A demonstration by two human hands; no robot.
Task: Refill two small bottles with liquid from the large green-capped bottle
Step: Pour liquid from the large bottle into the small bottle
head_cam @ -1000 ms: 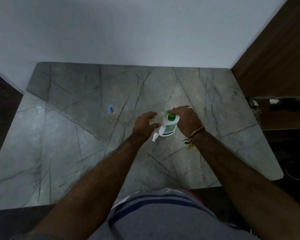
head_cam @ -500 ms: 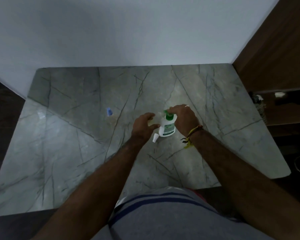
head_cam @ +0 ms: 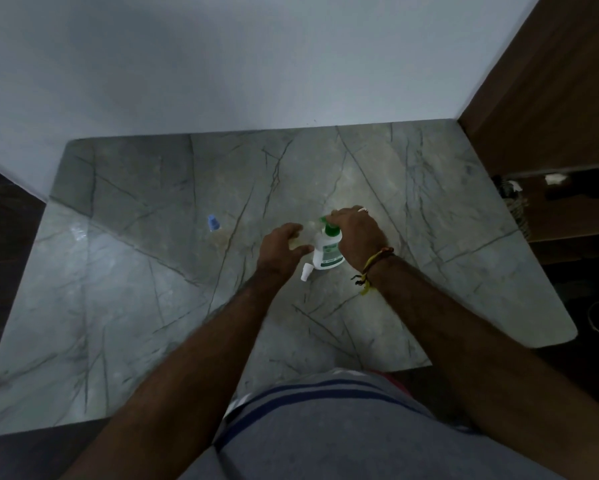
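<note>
Grey veined marble worktop [head_cam: 152,306] against a pale wall, brown wood panel to the right. Large bottle [head_cam: 328,252], white with a green label and green cap [head_cam: 332,231], stands upright near the worktop's middle. Right hand [head_cam: 358,233] comes over it from the right, fingers curled at the cap and the bottle's upper part; ring on one finger, yellow-and-red thread band [head_cam: 377,263] at the wrist. Left hand [head_cam: 282,249] sits just left of the bottle, fingers loosely spread and relaxed, thumb tip at or very near the bottle's side; can't tell if it actually touches. It grips nothing. Small white bottle [head_cam: 306,272] lies tilted on the worktop just in front of the big bottle's base, between the two wrists. Small blue cap-like piece [head_cam: 213,223] stands well off to the left, alone. Grey shorts with blue stripes at the bottom edge.
</note>
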